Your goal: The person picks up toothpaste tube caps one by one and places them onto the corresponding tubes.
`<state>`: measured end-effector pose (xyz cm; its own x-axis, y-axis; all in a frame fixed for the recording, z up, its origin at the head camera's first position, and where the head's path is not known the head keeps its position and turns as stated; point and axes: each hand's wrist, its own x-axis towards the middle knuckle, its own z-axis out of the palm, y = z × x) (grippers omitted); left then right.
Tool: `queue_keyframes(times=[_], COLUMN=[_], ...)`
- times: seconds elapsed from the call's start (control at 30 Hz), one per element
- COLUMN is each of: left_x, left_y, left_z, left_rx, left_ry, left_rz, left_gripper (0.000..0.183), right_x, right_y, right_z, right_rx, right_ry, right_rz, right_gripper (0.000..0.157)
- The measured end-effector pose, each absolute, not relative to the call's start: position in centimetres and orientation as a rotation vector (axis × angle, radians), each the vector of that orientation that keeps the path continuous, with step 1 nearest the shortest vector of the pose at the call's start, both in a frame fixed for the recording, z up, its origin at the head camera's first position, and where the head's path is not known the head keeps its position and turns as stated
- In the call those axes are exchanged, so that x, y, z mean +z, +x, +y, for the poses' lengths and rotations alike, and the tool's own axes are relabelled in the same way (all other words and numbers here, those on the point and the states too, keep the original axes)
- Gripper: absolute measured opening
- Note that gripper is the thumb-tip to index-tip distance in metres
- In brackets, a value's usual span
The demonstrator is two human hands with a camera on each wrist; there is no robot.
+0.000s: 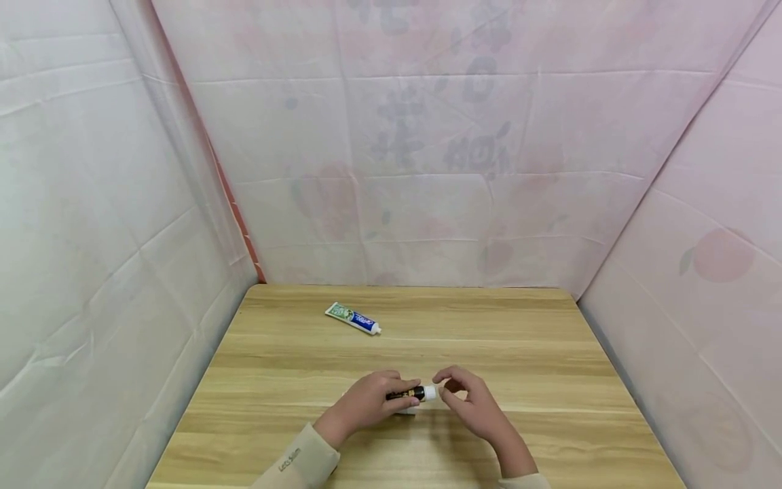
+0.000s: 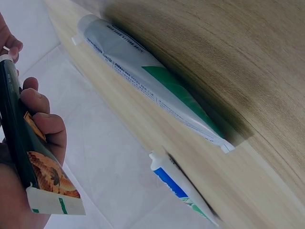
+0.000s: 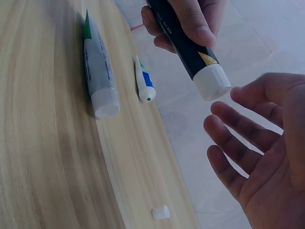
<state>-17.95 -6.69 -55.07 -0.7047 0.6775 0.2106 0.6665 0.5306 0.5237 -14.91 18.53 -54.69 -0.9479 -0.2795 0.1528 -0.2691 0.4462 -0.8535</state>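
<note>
My left hand [image 1: 369,401] grips a black toothpaste tube [image 3: 180,36] with a white screw cap [image 3: 211,82], its cap end pointing right. In the left wrist view the tube [image 2: 12,119] shows an orange-brown picture and a white crimped end. Close to the cap is my right hand [image 1: 473,404], with loosely bent fingers and nothing held; one fingertip [image 3: 237,94] is almost at the cap's rim, and I cannot tell whether it touches. Beneath the hands a silver and green toothpaste tube [image 2: 138,76] lies on the table, mostly hidden in the head view.
Farther back on the wooden table [image 1: 489,326] lies a smaller blue, white and green toothpaste tube [image 1: 353,319], its cap off. A small loose white cap [image 3: 160,212] lies on the table. Pale printed cloth [image 1: 391,204] walls in the table's back and sides.
</note>
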Motion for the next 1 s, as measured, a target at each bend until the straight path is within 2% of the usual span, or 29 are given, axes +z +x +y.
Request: queue_keyframes(times=[0.13, 0.33, 0.73, 1.0], left_x=[-55.01, -54.94, -54.67, -54.42], left_y=[-17.94, -17.9, -17.83, -17.73], left_z=[-6.67, -6.62, -6.56, -6.55], left_rx=[0.928, 0.94, 0.93, 0.941], left_ry=[1.2, 1.195, 1.19, 1.193], left_rz=[2.732, 2.727, 2.723, 2.71], left_gripper=[0.044, 0.044, 0.043, 0.043], right_x=[-54.94, -55.07, -55.09, -54.98], right_y=[-14.85, -14.78, -15.09, -15.36], right_z=[18.66, 18.6, 18.59, 18.7], right_rx=[-1.569, -1.576, -1.573, -1.533], right_ry=[-0.575, -0.619, -0.575, -0.495], right_rz=[2.682, 2.656, 2.654, 2.612], right_gripper=[0.029, 0.028, 0.007, 0.02])
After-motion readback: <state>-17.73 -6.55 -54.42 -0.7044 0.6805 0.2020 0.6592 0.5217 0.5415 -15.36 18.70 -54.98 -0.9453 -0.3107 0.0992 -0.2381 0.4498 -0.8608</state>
